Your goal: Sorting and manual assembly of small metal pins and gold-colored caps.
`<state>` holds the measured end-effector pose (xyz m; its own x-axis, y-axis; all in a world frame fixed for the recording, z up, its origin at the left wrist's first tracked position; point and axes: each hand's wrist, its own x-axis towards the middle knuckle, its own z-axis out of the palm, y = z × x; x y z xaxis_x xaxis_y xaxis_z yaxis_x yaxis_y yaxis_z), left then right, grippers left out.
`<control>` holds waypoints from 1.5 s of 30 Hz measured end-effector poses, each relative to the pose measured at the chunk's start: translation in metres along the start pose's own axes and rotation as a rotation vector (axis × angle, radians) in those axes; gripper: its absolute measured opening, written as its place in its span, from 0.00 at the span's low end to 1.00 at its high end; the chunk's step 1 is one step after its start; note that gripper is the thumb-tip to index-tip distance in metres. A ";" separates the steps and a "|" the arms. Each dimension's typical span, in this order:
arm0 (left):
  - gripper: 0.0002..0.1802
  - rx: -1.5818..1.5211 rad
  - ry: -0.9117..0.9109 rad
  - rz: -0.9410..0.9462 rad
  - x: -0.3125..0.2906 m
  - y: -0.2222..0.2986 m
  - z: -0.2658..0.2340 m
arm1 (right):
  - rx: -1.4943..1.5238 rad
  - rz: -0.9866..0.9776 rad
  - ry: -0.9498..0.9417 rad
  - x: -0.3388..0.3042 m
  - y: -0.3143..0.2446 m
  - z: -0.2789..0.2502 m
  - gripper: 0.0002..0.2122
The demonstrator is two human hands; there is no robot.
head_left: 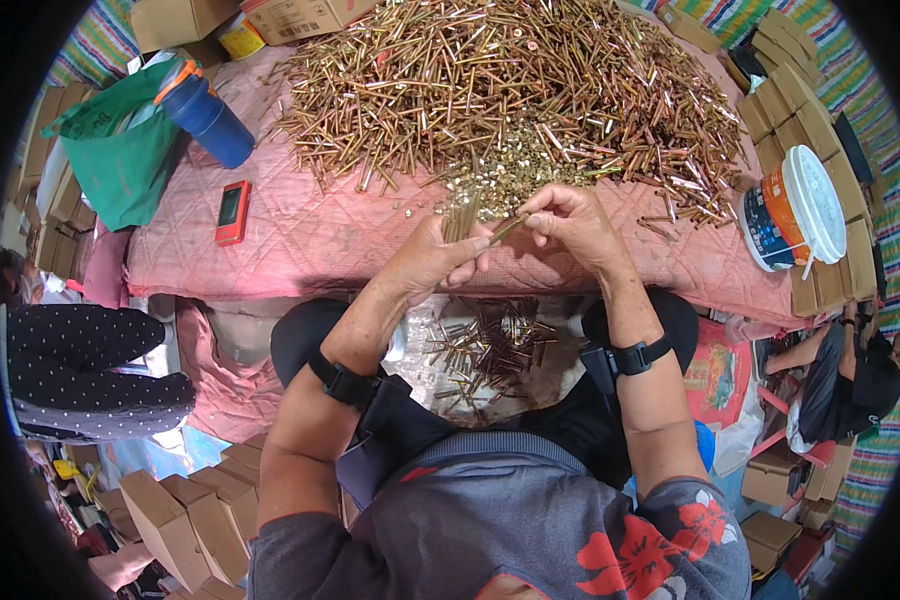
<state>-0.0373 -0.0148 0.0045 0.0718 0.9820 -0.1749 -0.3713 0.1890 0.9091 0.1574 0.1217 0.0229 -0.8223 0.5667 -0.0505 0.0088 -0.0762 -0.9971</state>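
Observation:
Several slim, brass-coloured metal rods [458, 222] stand bunched upright in my left hand [430, 262], its fingers wrapped round them. My right hand [576, 226] pinches the end of a single metal rod [511, 228], which slants down toward my left fingers. Its far tip is close to my left thumb; I cannot tell whether they touch. Just beyond both hands lies a scatter of small gold-coloured metal pieces [505, 175], perhaps nuts. A big heap of similar rods [470, 85] covers the far part of the pink quilted cloth [320, 245].
On the left are a red handheld device [233, 213], a blue tumbler [208, 118] and a green bag [130, 150]. A white-lidded bucket [795, 210] stands right. More rods [492, 345] lie below the table edge between my knees. Cardboard boxes [195, 515] and other people flank me.

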 end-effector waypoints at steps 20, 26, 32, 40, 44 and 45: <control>0.09 -0.079 0.016 -0.007 -0.001 0.002 0.001 | 0.002 -0.031 -0.013 -0.006 -0.004 -0.002 0.07; 0.09 -0.041 0.025 0.002 0.001 0.000 0.004 | -0.095 -0.016 0.024 -0.005 -0.001 0.003 0.05; 0.12 -0.127 -0.036 -0.068 0.000 -0.001 0.002 | -0.112 -0.069 0.017 -0.005 -0.006 0.006 0.04; 0.14 -0.129 -0.043 -0.069 -0.001 -0.002 0.002 | -0.073 -0.080 0.006 -0.003 -0.002 0.005 0.04; 0.12 -0.010 0.018 -0.006 0.000 -0.007 0.004 | -0.092 -0.073 0.003 -0.001 0.003 0.006 0.04; 0.12 -0.009 0.019 -0.006 -0.001 -0.006 0.004 | -0.078 -0.066 0.010 0.000 0.002 0.007 0.05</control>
<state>-0.0311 -0.0166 0.0009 0.0569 0.9806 -0.1876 -0.3796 0.1950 0.9044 0.1538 0.1157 0.0211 -0.8167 0.5769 0.0151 -0.0002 0.0258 -0.9997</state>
